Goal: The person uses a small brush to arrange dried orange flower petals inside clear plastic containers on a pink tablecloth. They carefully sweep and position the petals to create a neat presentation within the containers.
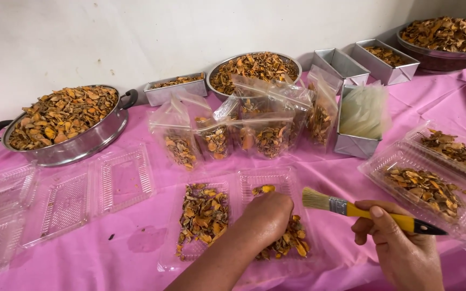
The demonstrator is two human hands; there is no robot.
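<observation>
While the right hand point(400, 242) grips the brush point(362, 210), its bristles seemingly clear the tray point(276, 180).

Food-packing workspace: pink-clothed table point(136, 242), dried-slice pans point(63, 124), filled bags point(265, 134), clear trays point(122, 180).

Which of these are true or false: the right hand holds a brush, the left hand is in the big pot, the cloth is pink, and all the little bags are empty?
1. The right hand holds a yellow-handled brush. True.
2. The left hand is in the big pot. False: it rests in a clear plastic tray of dried orange slices.
3. The tablecloth is pink. True.
4. All the plastic bags are empty. False: they hold dried slices.
</observation>
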